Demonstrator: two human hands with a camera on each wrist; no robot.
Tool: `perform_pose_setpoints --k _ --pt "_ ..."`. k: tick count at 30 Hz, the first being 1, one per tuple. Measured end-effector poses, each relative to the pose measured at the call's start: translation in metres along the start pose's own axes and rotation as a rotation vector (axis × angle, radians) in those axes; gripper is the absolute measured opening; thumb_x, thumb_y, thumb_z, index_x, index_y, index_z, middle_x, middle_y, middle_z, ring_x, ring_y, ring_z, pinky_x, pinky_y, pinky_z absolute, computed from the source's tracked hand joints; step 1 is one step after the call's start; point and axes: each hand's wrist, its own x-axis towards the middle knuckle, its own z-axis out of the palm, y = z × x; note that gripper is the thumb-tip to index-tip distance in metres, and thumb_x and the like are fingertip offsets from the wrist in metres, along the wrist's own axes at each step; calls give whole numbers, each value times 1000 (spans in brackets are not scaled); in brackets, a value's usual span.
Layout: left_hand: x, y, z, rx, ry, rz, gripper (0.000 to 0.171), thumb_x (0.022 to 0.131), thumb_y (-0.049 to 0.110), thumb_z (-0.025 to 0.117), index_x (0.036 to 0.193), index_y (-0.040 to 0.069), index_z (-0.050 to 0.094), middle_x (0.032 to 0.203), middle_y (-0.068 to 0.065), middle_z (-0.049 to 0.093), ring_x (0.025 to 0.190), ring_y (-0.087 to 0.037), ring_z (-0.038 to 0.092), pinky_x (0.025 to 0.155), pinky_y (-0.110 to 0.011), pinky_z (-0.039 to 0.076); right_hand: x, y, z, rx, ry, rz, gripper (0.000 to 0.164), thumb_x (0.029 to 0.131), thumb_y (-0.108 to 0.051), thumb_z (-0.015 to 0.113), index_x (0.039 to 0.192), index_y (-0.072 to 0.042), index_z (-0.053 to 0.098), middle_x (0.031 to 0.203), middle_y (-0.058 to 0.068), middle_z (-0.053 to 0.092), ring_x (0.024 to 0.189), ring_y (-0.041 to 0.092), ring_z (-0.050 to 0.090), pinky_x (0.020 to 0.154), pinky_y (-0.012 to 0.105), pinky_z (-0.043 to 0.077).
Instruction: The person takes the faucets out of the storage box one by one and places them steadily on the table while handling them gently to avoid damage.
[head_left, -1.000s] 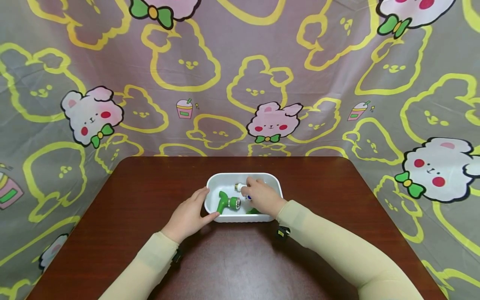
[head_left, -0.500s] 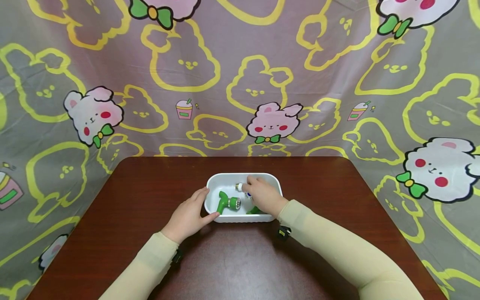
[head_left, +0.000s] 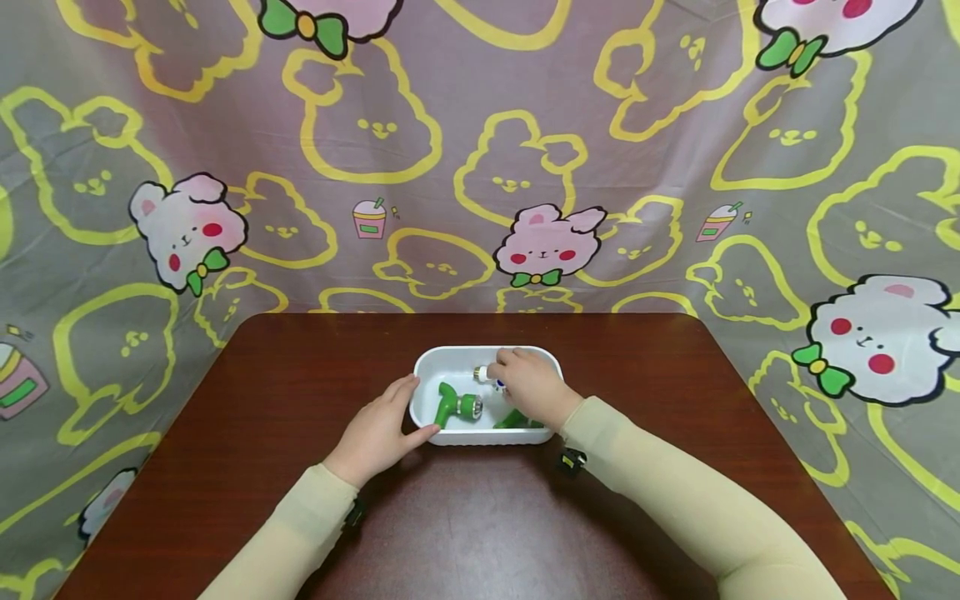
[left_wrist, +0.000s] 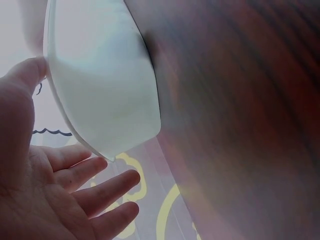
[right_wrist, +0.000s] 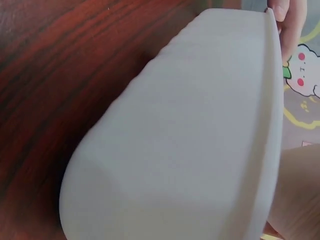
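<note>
- The small white plastic piece with brass-coloured end (head_left: pixel 482 374) is at the fingertips of your right hand (head_left: pixel 534 389); your thumb and fingers seem to pinch it.
- It lies to the left of this grip, long axis nearly sideways, and the brass-coloured end points away from your palm toward your left side.
- A small blue spot (head_left: pixel 500 384) shows just below your fingertips; I cannot tell if it belongs to the same piece.
- Your right hand is the nearer one. Your left hand (head_left: pixel 375 429) is at the left end of the white oval plastic tray (head_left: pixel 487 437), thumb on its rim, the other fingers straight and apart, clamped on nothing.
- The green branched piece with silver-coloured end (head_left: pixel 452 405) lies in the tray, left of your right grip and nearer to you.
- Another green piece (head_left: pixel 512 419) lies partly under your right hand.
- The tray stands on the dark red-brown wooden table (head_left: pixel 480 517); behind hangs a grey curtain with yellow bear outlines (head_left: pixel 645 158).
</note>
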Motion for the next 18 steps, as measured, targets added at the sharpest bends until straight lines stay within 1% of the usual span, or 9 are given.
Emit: perform_pose_setpoints --k 3,6,11,15,18 --pt "-1 0 0 1 6 3 89 88 51 79 151 -2 46 152 -23 51 130 -39 60 103 -52 52 0 3 -3 -7 26 -19 28 81 -8 82 105 -15 71 97 3 61 85 23 62 76 36 54" --pt "-1 1 0 3 8 2 88 88 51 79 151 -2 46 152 -22 51 130 -39 60 103 -52 52 -1 6 -6 -4 28 -16 28 81 -7 81 106 -15 72 96 3 61 82 22 60 76 34 53" --pt "0 2 -1 4 1 -6 88 88 51 79 151 -2 46 152 -22 51 130 -39 60 103 -52 52 -4 9 -13 61 0 16 29 85 -8 79 114 -12 72 101 3 62 84 20 58 77 32 53" --pt "0 2 -1 2 -2 -7 89 88 51 79 151 -3 46 152 -23 51 130 -40 60 103 -52 52 -7 11 -19 103 11 33 30 88 -13 81 117 -11 71 102 3 61 87 20 59 78 33 54" --pt "0 2 -1 3 -1 -6 88 88 50 79 151 -3 46 152 -23 51 130 -40 60 103 -52 52 -10 13 -22 108 31 49 33 90 -20 81 120 -11 70 104 3 61 90 19 60 80 32 56"
